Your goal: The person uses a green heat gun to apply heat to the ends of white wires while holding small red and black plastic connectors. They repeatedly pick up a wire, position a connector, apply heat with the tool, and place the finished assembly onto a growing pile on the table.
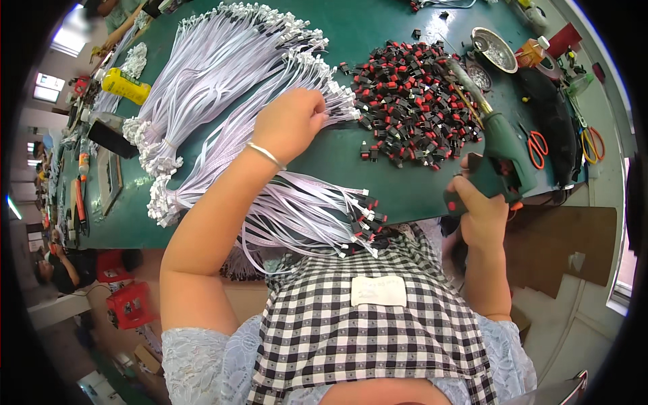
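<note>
My left hand [290, 125] is closed, its fingers curled over the connector ends of a bundle of white flat cables [233, 135]. Whatever those fingers pinch is hidden. In my right hand [482, 202] I grip a green soldering gun [503, 145], its metal tip angled up and left over a heap of small red-and-black switches [412, 101]. Nearer to me, a loose bunch of white cables [304, 209] hangs over the table edge, with red-and-black parts on several of its ends. A larger fan of white cables [216, 61] lies farther back.
On the green table [331, 152], a metal dish [496, 50] stands behind the switches. Red-handled scissors [538, 148] and orange-handled scissors [594, 145] lie at right. A yellow bottle [126, 86] and a dark phone-like slab [111, 138] are at left. Other people work beyond.
</note>
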The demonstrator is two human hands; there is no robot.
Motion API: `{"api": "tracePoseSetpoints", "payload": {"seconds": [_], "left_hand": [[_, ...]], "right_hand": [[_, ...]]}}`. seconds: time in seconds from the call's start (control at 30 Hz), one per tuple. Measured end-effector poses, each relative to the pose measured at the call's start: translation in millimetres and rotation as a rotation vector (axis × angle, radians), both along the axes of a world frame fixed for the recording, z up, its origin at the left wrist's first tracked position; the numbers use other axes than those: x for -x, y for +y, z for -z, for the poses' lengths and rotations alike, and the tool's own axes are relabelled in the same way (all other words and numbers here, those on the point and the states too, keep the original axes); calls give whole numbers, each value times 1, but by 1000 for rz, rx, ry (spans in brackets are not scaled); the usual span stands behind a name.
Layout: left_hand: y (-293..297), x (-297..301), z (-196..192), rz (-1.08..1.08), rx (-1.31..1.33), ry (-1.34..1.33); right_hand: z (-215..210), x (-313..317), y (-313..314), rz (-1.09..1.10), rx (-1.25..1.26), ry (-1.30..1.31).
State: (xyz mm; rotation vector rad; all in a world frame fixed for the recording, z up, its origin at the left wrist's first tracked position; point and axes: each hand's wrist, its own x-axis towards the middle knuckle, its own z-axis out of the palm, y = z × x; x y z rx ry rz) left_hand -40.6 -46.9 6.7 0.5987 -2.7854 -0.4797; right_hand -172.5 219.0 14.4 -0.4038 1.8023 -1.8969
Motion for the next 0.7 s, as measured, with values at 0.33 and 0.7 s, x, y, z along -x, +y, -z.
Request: {"api": "tracePoseSetpoints", "payload": {"seconds": [0.33,0.7], "left_hand": [[52,-41,-31,97,-646,111],[67,-49,-39,363,-445,127]], "right_hand": [[-7,-22,-33,-294,165,-317],[-1,-41,-31,-442,125,-288]]}}
